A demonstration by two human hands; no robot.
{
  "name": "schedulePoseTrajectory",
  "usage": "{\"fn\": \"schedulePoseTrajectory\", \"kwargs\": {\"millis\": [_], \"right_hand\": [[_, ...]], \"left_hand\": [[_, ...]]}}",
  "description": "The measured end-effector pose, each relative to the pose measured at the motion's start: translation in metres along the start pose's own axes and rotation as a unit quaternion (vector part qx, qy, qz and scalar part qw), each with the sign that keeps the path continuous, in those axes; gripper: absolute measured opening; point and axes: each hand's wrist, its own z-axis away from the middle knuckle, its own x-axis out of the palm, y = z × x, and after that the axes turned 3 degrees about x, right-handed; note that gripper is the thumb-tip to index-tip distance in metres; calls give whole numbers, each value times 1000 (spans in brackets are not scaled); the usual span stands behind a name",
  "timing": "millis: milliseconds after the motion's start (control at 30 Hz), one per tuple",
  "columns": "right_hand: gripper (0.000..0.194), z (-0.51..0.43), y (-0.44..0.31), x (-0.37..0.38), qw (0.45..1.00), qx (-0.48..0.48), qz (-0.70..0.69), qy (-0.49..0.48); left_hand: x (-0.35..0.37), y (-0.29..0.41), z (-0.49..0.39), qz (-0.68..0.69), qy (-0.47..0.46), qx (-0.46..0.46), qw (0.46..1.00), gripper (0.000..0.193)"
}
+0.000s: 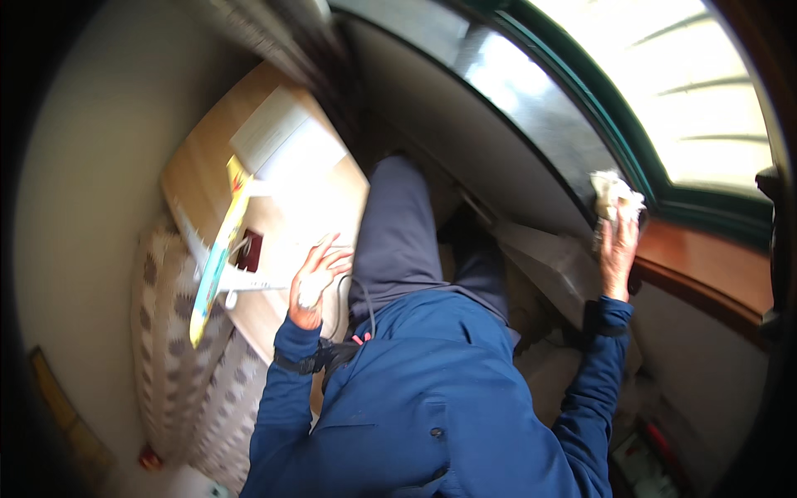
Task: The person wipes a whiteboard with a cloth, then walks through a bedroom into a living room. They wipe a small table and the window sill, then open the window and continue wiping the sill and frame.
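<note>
A crumpled white cloth [609, 188] lies under the fingers of my right hand [616, 249], at the dark sill ledge [548, 124] beside the green window frame [647, 168]. My fingers are stretched out over the cloth. On the other side, my left hand [317, 274] is held near the edge of a light wooden table [317, 205], fingers apart and holding nothing. Close to it stands a yellow and blue model airplane [218, 258] with white wings. A thin grey cable [367, 292] loops beside my left wrist.
Papers [274, 134] and a dark red object [250, 250] lie on the table. Patterned fabric [162, 311] hangs or rests beside it at the left. A brown wooden ledge [703, 261] runs below the window. A pale, translucent plastic-like object [548, 255] stands below my right hand.
</note>
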Motion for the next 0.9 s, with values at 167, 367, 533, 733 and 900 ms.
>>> {"fn": "schedulePoseTrajectory", "kwargs": {"millis": [167,367,533,733,900], "right_hand": [[48,-35,7,22,999,-26,19,-8],[54,-92,-47,57,997,-73,3,-6],[57,-124,-119,94,993,-114,4,37],[64,-100,-146,81,980,-181,-67,-40],[75,-59,-94,20,999,8,-24,-37]], "left_hand": [[-22,-18,1,-21,12,5,1000,49],[-21,-25,-2,-16,-14,64,998,41],[-10,-25,-14,10,-38,52,998,42],[12,-28,-60,-42,-100,43,993,42],[27,-52,-87,11,-92,3,996,42]]}}
